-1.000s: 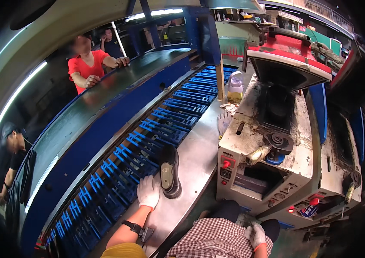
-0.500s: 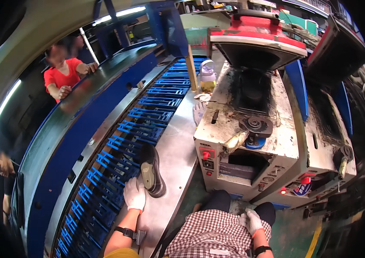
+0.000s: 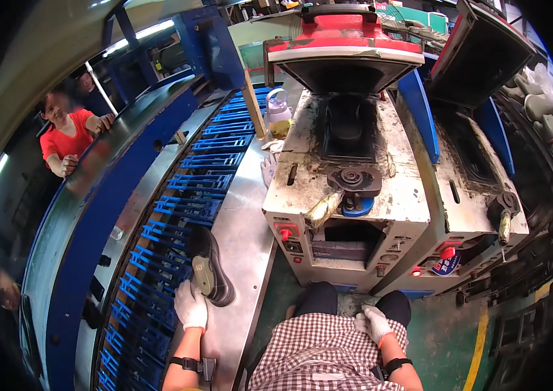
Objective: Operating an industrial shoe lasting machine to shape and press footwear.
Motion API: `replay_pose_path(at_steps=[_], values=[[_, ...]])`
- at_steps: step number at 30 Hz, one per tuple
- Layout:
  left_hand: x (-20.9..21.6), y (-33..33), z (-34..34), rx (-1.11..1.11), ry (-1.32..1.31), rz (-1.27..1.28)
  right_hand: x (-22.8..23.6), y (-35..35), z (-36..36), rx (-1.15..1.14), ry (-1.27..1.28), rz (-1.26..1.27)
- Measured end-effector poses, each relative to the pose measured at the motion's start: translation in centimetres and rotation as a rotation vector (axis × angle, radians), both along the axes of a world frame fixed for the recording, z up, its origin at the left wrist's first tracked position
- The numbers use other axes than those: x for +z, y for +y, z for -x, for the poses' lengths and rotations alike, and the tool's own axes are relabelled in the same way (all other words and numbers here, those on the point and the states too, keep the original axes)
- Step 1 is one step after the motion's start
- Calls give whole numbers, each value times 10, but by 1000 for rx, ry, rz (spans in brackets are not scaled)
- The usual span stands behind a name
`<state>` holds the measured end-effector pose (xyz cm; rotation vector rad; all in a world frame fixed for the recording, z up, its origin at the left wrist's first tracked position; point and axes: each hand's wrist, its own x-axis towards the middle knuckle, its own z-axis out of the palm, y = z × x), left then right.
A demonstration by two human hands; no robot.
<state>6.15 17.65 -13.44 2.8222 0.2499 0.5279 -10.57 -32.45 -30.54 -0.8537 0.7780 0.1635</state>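
A dark shoe (image 3: 210, 268) lies tilted on the metal ledge, its toe end over the blue conveyor. An olive patch shows on its underside. My left hand (image 3: 190, 307), in a white glove, rests beside the shoe with its fingers against the near left side; they look extended rather than wrapped round it. Over my lap, my right hand (image 3: 374, 322), also gloved in white, lies on the checked apron (image 3: 319, 345) with fingers loosely laid down. Nothing shows in it.
A metal ledge (image 3: 245, 225) runs along the conveyor of blue bars (image 3: 182, 202). Ahead stands a press machine (image 3: 390, 176) with its red lid (image 3: 348, 39) raised; a second machine (image 3: 478, 215) is beside it. Across the conveyor, a person in red (image 3: 71, 133) leans on the blue frame.
The view has swung so that machines and conveyor sit further left in the picture. My left hand stays beside the shoe; my right hand remains on my lap.
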Motion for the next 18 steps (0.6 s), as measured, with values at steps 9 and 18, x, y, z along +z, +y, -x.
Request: replay_pose_path(at_steps=[9,18], values=[[1,0,9,20,13,-7,2,-3,0,32,7,4],[2,23,-5,361,-195,355,-2,-6,-2,103,3,30]])
